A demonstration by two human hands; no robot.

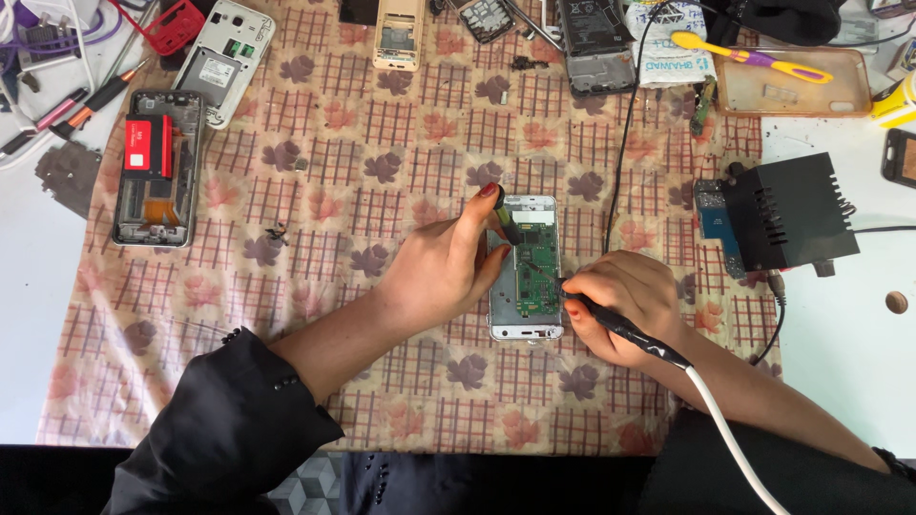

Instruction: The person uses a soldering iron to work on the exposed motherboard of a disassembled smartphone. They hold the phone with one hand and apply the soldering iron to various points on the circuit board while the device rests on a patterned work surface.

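Note:
An opened white phone (pixel 525 319) lies in the middle of the patterned cloth, its green circuit board (pixel 536 262) exposed. My left hand (pixel 444 267) rests on the phone's left edge and pinches a small dark tool (pixel 506 224) over the board. My right hand (pixel 625 305) sits just right of the phone, gripping a black soldering iron (pixel 620 329) whose tip points at the board. A white cable (pixel 735 439) runs from the iron toward the bottom right.
A black soldering station (pixel 787 215) stands at the right. Other opened phones lie around: one with a red battery (pixel 153 172) at left, a white one (pixel 224 62) and several more along the top. A phone case with a yellow toothbrush (pixel 792 81) sits top right. The cloth (pixel 382 401) covers a white table.

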